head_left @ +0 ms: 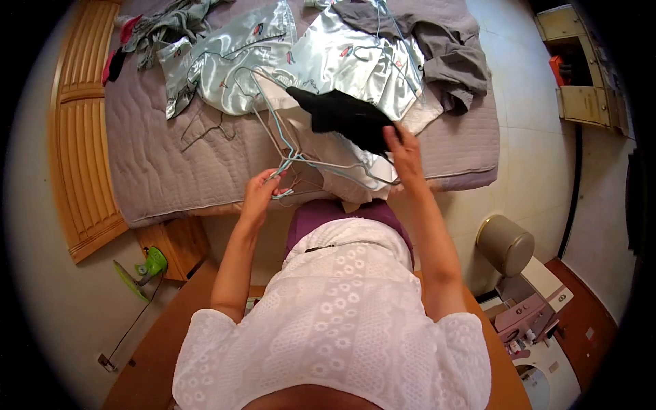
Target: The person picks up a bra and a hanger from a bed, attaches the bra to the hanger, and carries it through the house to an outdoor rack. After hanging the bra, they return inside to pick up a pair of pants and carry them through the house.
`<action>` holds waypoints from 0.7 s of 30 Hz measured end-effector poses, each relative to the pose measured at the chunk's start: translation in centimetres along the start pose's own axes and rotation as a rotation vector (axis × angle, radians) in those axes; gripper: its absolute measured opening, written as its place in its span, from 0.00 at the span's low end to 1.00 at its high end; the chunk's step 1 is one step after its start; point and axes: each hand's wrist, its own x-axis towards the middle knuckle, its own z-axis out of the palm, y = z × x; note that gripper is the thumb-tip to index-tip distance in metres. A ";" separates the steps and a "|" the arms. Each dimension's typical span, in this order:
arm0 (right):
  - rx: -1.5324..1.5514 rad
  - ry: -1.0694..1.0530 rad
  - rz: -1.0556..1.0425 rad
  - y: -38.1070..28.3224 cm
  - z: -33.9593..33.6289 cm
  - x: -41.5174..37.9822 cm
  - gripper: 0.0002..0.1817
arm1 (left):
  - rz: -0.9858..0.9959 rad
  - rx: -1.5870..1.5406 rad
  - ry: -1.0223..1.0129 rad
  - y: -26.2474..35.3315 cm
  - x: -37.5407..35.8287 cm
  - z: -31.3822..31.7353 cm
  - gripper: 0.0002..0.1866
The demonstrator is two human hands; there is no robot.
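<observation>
My left hand [260, 193] is closed round the hooks of several wire hangers [292, 154], pale blue and dark, which fan out over the near edge of the bed. A black garment [345, 117] stretches above them, its right end pinched between the thumb and fingers of my right hand [406, 156]. Near that hand lies the corner of one hanger; whether it touches the hand I cannot tell. A light-coloured cloth hangs beneath the hangers, partly hidden by them. Behind, shiny pale green garments [236, 68] lie spread on the bed.
The quilted bed [150, 164] carries grey clothes [451, 58] at the right, more clothes [167, 31] at the back left and a loose hanger [208, 131]. A green fan [142, 272] stands lower left, a round stool [506, 244] at the right and a cabinet [581, 65] back right.
</observation>
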 end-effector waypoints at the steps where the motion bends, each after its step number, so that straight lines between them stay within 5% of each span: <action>1: -0.073 0.210 -0.182 -1.0 -0.5 -0.2 0.17 | -0.018 0.014 0.011 0.0 0.2 0.3 0.12; 2: -0.102 0.274 -0.038 -2.5 -2.4 -0.8 0.18 | -0.016 0.016 0.010 0.0 0.2 0.6 0.12; 4: 0.074 0.612 -0.154 -1.7 -5.6 -0.4 0.21 | 0.056 -0.004 0.107 0.1 0.4 1.5 0.12; 6: 0.495 0.704 -0.199 -5.7 -8.1 -1.3 0.22 | 0.044 0.059 0.087 -0.1 0.9 1.2 0.13; 8: 0.450 0.925 -0.335 -8.2 -9.7 -1.8 0.24 | 0.032 0.120 0.066 -0.7 1.3 0.9 0.13; 12: 0.580 0.933 -0.526 -11.1 -13.0 -2.4 0.26 | 0.051 0.070 0.079 -0.5 1.2 0.3 0.13; 16: 0.706 0.695 -0.141 -6.6 -14.9 0.7 0.23 | 0.085 -0.007 0.050 0.2 1.0 -0.1 0.11; 17: 0.573 0.661 0.082 -5.4 -14.1 0.7 0.20 | 0.087 -0.003 0.046 0.5 0.8 -0.2 0.11; 18: 0.305 0.294 -0.032 3.9 -17.6 3.4 0.19 | 0.082 -0.040 0.026 1.1 0.5 -0.2 0.11; 19: -0.111 0.254 0.001 -0.3 -13.0 1.5 0.20 | 0.078 -0.079 0.006 1.7 0.2 -0.2 0.10; 21: -0.640 0.152 -0.281 3.5 -11.7 1.1 0.17 | 0.106 -0.149 -0.012 2.8 -0.6 0.0 0.10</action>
